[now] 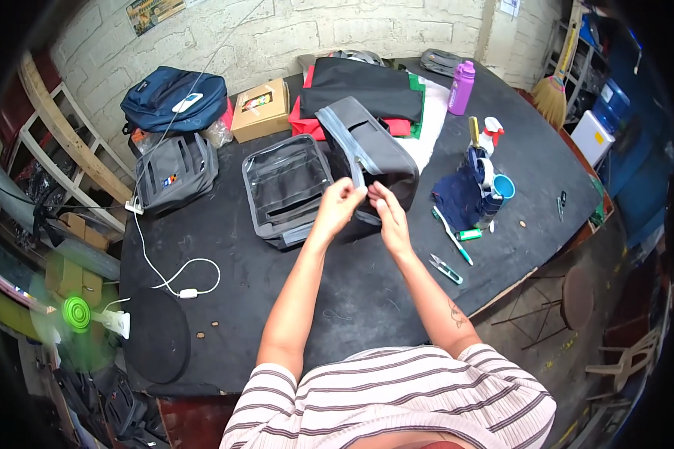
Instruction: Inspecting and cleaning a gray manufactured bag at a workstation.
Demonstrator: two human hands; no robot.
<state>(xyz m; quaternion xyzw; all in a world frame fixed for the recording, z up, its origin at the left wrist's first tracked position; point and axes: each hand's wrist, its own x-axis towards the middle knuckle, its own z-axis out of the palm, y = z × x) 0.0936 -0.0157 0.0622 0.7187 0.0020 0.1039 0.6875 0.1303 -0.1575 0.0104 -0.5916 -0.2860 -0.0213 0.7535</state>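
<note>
The gray-and-black zippered bag (386, 147) sits on the black table (240, 314), its gray zipper tape (358, 176) pinched in the left hand (334, 212); whether the right hand (391, 217), just beside it, grips anything, I cannot tell. A pocketed panel (286, 181) lies leftward, thread snips (445, 269) rightward, a cardboard box (260, 120) beyond.

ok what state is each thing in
left grip, pinched at zipper strip
right grip, beside it, hold unclear
grey boxy bag, propped up
grey mesh panel, lying flat
purple bottle, upright, capped
spray bottle, upright
cardboard box, closed
snips, lying flat
green fan, blurred, apparently spinning
white cable, loosely looped
broom, bristles down
</note>
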